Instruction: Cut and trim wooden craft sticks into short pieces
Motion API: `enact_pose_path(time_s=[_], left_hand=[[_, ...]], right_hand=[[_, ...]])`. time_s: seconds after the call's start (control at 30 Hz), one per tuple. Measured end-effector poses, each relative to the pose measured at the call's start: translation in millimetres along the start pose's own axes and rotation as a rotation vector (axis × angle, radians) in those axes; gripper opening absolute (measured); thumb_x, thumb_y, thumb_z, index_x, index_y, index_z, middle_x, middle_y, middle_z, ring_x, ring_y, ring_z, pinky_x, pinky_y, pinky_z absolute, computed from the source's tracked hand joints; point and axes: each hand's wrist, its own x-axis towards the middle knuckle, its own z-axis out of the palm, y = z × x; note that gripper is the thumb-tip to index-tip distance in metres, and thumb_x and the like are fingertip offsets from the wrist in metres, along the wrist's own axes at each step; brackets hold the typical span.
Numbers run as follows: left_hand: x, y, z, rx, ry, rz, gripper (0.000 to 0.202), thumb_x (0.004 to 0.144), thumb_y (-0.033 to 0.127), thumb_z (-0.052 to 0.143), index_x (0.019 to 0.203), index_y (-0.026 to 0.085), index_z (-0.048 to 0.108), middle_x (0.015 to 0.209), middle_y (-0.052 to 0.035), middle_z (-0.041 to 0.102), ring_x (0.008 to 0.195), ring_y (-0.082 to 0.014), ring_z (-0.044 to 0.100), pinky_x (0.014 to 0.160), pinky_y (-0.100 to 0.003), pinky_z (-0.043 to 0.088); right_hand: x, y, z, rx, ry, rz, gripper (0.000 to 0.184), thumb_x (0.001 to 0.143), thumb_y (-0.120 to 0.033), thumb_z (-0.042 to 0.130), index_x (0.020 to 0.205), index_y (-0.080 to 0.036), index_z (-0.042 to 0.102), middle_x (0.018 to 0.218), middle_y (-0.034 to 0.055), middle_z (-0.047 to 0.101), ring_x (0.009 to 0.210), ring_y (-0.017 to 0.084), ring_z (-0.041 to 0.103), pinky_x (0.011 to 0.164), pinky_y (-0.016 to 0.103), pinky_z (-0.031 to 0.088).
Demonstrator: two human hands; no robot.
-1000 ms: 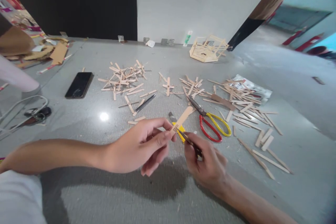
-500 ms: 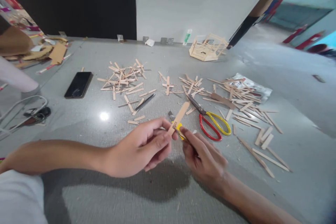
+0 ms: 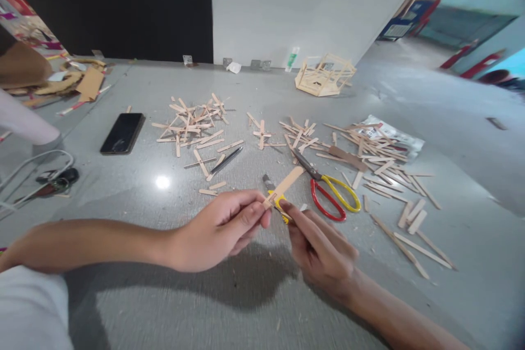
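Observation:
My left hand (image 3: pixel 223 227) pinches one end of a flat wooden craft stick (image 3: pixel 289 181) between thumb and fingers; the stick slants up and to the right and has a small dark mark near the held end. Close on the right, my right hand (image 3: pixel 324 249) is closed, its fingertips at the stick's lower part. A thin piece seems to lie between those fingers, too small to make out. Behind the stick lies a yellow cutter knife (image 3: pixel 268 181), partly hidden. Scissors (image 3: pixel 328 195) with red and yellow handles rest beyond my right hand.
Loose craft sticks (image 3: pixel 379 150) and glued stick pieces (image 3: pixel 194 120) are strewn ahead. A pen (image 3: pixel 226 160), a phone (image 3: pixel 122 133) and a stick frame (image 3: pixel 324 76) lie around them. A glue tube (image 3: pixel 291 59) leans on the wall. Someone's leg (image 3: pixel 28 120) is at left.
The craft stick has tilted further to the right in my left hand. My right hand has shifted slightly right. The person's leg at upper right is out of view.

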Motion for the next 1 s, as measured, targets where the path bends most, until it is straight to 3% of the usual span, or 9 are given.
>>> enact_pose_path(time_s=[0.13,0.3,0.53,0.67,1.0], left_hand=[[9,-7,-8.9,-0.026,0.014,-0.071,0.036,0.110,0.048,0.045,0.085,0.022,0.043,0.063,0.0108,0.028,0.050,-0.0073,0.020,0.043,-0.017,0.022],[27,-17,-25.1,0.021,0.100,-0.138,0.029,0.107,0.034,0.041,0.081,0.024,0.037,0.064,0.0097,0.026,0.050,-0.0089,0.021,0.043,-0.020,0.024],[37,-30,-37.4,0.602,0.194,-0.156,0.031,0.107,0.038,0.036,0.083,0.022,0.046,0.063,0.0061,0.042,0.054,-0.0123,0.041,0.053,-0.025,0.034],[43,-34,-43.8,0.671,0.178,-0.160,0.040,0.109,0.042,0.034,0.089,0.019,0.059,0.064,0.0042,0.046,0.060,-0.0145,0.044,0.061,-0.027,0.035],[47,-31,-52.4,0.784,0.155,-0.248,0.056,0.108,0.047,0.030,0.077,0.018,0.066,0.063,0.0010,0.053,0.062,-0.0164,0.055,0.066,-0.030,0.041]], right_hand=[[3,3,2,0.009,-0.121,0.058,0.063,0.105,-0.004,0.051,0.165,-0.021,0.042,0.087,0.0057,0.083,0.058,0.015,0.074,0.051,0.023,0.056],[5,11,7,-0.046,-0.238,0.066,0.048,0.109,-0.011,0.048,0.157,-0.014,0.050,0.093,0.0095,0.084,0.064,0.016,0.077,0.052,0.023,0.056],[-5,16,22,-0.036,-0.338,0.190,0.037,0.113,-0.019,0.043,0.134,-0.006,0.070,0.090,0.0125,0.084,0.064,0.017,0.077,0.053,0.024,0.054],[-9,17,25,-0.039,-0.317,0.220,0.038,0.112,-0.019,0.045,0.134,-0.003,0.071,0.079,0.0104,0.081,0.056,0.016,0.073,0.049,0.025,0.049],[-11,15,21,-0.122,-0.371,0.204,0.039,0.110,-0.015,0.044,0.136,-0.006,0.072,0.070,0.0038,0.075,0.048,0.013,0.062,0.044,0.027,0.039]])
